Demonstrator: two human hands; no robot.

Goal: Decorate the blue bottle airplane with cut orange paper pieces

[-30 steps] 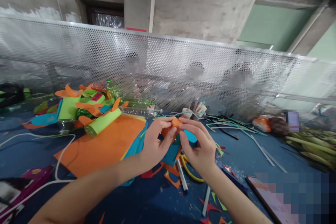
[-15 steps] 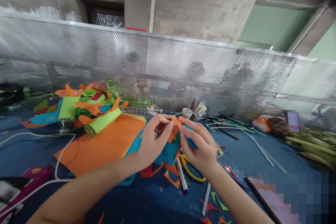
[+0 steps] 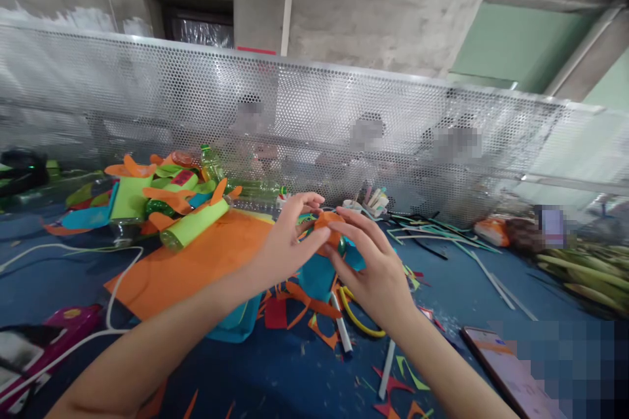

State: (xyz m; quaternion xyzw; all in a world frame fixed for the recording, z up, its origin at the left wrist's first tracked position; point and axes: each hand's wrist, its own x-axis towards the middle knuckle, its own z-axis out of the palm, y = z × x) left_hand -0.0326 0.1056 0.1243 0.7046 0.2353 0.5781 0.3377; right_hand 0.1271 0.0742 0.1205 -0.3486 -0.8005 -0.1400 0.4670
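Observation:
My left hand (image 3: 285,236) and my right hand (image 3: 368,255) meet in the middle of the head view around a small piece of orange paper (image 3: 328,217). My left thumb presses on the paper while the other left fingers curve above and behind it. On the other side, my right fingertips pinch its edge. Dark green plastic (image 3: 343,247) shows under the paper, perhaps part of a bottle; the rest of it is hidden by my hands. Blue paper (image 3: 314,278) lies just below, with orange scraps (image 3: 314,301) around it.
Left of my hands are orange sheets (image 3: 196,275) and bottles wrapped in coloured paper (image 3: 194,226). A glue stick (image 3: 341,324), a yellow ring (image 3: 361,317) and a phone (image 3: 506,366) lie nearer me. A perforated metal screen (image 3: 314,124) stands behind, people beyond it.
My left fingers have lifted and spread higher above the orange paper, which now looks folded down over the green plastic. My right fingers have shifted slightly left. The view has tilted a little.

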